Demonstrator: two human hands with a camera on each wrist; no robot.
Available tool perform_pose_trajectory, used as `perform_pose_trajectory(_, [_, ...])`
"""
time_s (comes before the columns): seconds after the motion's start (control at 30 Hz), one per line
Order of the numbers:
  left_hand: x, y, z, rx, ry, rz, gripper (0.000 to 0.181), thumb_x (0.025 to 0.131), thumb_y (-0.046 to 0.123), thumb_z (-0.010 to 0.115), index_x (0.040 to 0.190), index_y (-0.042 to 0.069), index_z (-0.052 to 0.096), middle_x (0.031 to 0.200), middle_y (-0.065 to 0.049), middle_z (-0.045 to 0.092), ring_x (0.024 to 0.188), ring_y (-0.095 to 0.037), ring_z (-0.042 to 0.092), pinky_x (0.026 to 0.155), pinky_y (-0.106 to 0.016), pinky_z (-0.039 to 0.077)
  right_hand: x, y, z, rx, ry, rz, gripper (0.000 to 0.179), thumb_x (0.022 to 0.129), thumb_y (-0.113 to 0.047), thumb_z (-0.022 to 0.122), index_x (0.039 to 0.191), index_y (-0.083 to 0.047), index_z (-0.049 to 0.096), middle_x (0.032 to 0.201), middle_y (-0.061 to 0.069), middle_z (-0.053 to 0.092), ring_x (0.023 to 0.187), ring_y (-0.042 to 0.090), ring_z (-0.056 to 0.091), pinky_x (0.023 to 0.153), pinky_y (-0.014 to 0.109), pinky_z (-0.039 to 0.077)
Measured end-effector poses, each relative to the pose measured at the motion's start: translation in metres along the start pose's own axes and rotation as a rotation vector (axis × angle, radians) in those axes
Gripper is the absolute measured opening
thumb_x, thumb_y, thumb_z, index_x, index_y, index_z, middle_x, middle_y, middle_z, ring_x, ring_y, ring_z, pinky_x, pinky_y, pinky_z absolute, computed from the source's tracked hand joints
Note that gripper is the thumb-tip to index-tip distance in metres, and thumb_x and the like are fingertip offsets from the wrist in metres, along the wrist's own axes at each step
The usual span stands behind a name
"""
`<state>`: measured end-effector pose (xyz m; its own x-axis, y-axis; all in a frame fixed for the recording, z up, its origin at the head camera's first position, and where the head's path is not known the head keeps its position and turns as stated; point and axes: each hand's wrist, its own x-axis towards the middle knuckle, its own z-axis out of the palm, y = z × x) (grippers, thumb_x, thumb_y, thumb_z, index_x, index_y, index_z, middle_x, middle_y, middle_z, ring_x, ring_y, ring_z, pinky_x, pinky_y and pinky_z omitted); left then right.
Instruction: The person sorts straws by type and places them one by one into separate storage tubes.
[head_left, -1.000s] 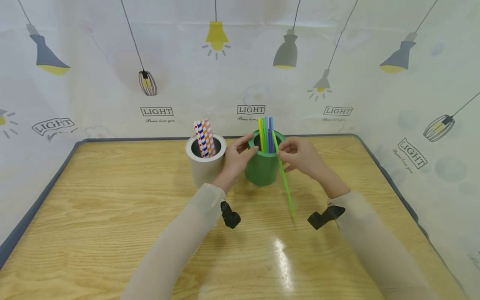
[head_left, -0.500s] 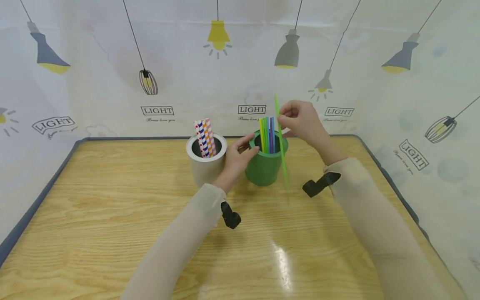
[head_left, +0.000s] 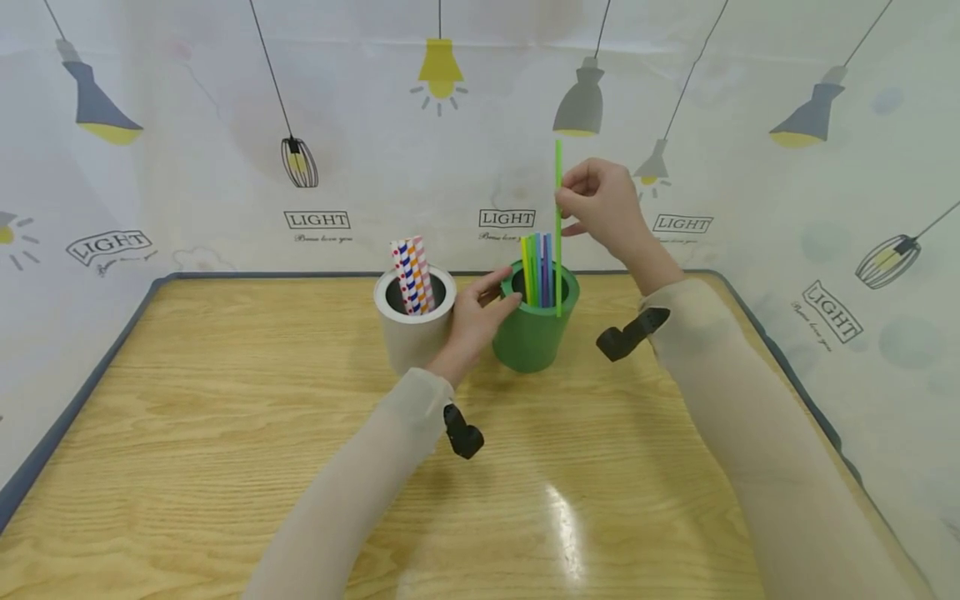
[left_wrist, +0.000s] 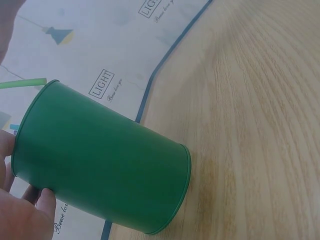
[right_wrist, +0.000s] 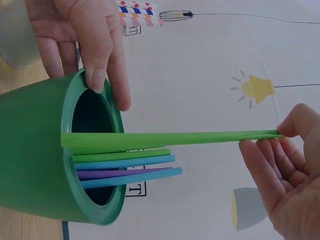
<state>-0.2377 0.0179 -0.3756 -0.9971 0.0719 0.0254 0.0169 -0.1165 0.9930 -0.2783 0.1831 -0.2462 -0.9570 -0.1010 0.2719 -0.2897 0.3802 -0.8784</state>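
My right hand (head_left: 602, 204) pinches a bright green straw (right_wrist: 200, 137) near its upper end and holds it upright. The straw's lower end overlaps the near rim of the green pot (head_left: 528, 342); whether it touches is unclear. Several yellow, green, blue and purple straws (right_wrist: 130, 165) stand inside the pot. My left hand (head_left: 472, 321) holds the pot's left side at the rim, thumb at the near edge and fingers behind. In the left wrist view the pot (left_wrist: 100, 155) hides most of the straws.
Left of the green pot stands a white pot (head_left: 412, 333) with several patterned paper straws (head_left: 412, 275) in it. Both are near the back edge of a wooden table (head_left: 225, 467). A wall covering (head_left: 375, 100) printed with lamps rises behind and at the sides.
My right hand has risen from beside the green pot's rim, lifting the bright green straw and turning it upright until its lower end is level with the rim. The left hand stays put.
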Motion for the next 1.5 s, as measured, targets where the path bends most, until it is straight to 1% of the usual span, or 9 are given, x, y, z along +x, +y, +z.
perform_pose_trajectory(0.2, [0.001,-0.001,0.0,0.008,0.003,0.003,0.044,0.083,0.005,0.065,0.126,0.01,0.056,0.134,-0.002,0.048,0.119,-0.018,0.047,0.092,-0.023,0.045,0.003,-0.001,0.001,0.017,0.012,0.011,0.006,0.084,-0.005,0.054,0.089,-0.001,0.055,0.075,0.005,0.057,0.064,0.013,0.058,0.054,0.028,0.056])
perform_pose_trajectory(0.47, [0.001,-0.001,0.001,0.009,0.014,0.005,0.044,0.083,0.004,0.066,0.125,0.01,0.056,0.134,-0.002,0.048,0.119,-0.018,0.047,0.091,-0.022,0.045,0.006,0.004,-0.001,0.029,0.039,0.039,0.006,0.085,-0.005,0.054,0.09,-0.003,0.055,0.077,0.004,0.056,0.066,0.013,0.057,0.055,0.029,0.057])
perform_pose_trajectory(0.67, [0.001,-0.001,0.0,0.014,0.014,0.001,0.044,0.083,0.005,0.065,0.126,0.011,0.056,0.134,-0.001,0.047,0.119,-0.017,0.047,0.091,-0.022,0.045,0.008,0.004,-0.003,0.022,0.065,0.033,0.006,0.085,-0.005,0.054,0.091,-0.003,0.055,0.078,0.004,0.056,0.067,0.013,0.057,0.055,0.028,0.057])
perform_pose_trajectory(0.87, [0.001,0.0,0.0,0.017,0.019,-0.003,0.043,0.083,0.005,0.066,0.125,0.011,0.057,0.133,-0.002,0.049,0.118,-0.018,0.048,0.091,-0.023,0.045,0.009,0.013,0.0,0.002,0.054,0.066,0.005,0.085,-0.005,0.053,0.09,-0.005,0.053,0.078,0.005,0.055,0.068,0.013,0.057,0.057,0.028,0.057])
perform_pose_trajectory(1.03, [0.003,-0.003,0.001,0.04,0.022,0.006,0.043,0.083,0.006,0.066,0.124,0.011,0.058,0.13,-0.002,0.051,0.117,-0.018,0.049,0.091,-0.022,0.045,0.006,0.028,0.002,-0.045,0.029,0.11,0.009,0.086,-0.008,0.053,0.093,-0.002,0.052,0.08,0.006,0.054,0.068,0.013,0.057,0.057,0.029,0.057])
perform_pose_trajectory(1.2, [0.004,-0.001,0.0,0.032,0.001,-0.018,0.044,0.084,0.008,0.066,0.126,0.012,0.056,0.133,-0.002,0.049,0.12,-0.018,0.046,0.094,-0.023,0.043,0.0,0.041,0.005,-0.109,-0.014,0.159,0.013,0.087,-0.008,0.054,0.095,0.001,0.053,0.082,0.009,0.057,0.07,0.02,0.06,0.058,0.03,0.057])
perform_pose_trajectory(1.27, [0.004,0.0,0.0,0.027,-0.007,-0.024,0.044,0.084,0.008,0.065,0.127,0.012,0.055,0.134,-0.002,0.047,0.121,-0.018,0.044,0.096,-0.023,0.041,-0.003,0.044,0.006,-0.13,-0.033,0.177,0.014,0.087,-0.008,0.054,0.095,0.003,0.054,0.081,0.01,0.058,0.071,0.022,0.061,0.059,0.031,0.057])
perform_pose_trajectory(1.33, [0.003,0.0,0.0,0.022,-0.011,-0.024,0.044,0.084,0.008,0.065,0.127,0.012,0.054,0.135,-0.003,0.047,0.122,-0.019,0.044,0.096,-0.024,0.041,-0.006,0.046,0.007,-0.144,-0.055,0.198,0.015,0.086,-0.008,0.054,0.096,0.004,0.054,0.081,0.011,0.058,0.069,0.021,0.061,0.06,0.032,0.057])
perform_pose_trajectory(1.5, [0.002,0.0,0.0,0.034,0.006,-0.021,0.043,0.084,0.007,0.065,0.126,0.012,0.056,0.133,-0.001,0.049,0.119,-0.018,0.047,0.093,-0.023,0.044,-0.008,0.05,0.009,-0.179,-0.107,0.264,0.017,0.085,-0.006,0.055,0.097,0.005,0.054,0.085,0.014,0.058,0.071,0.022,0.061,0.059,0.032,0.057])
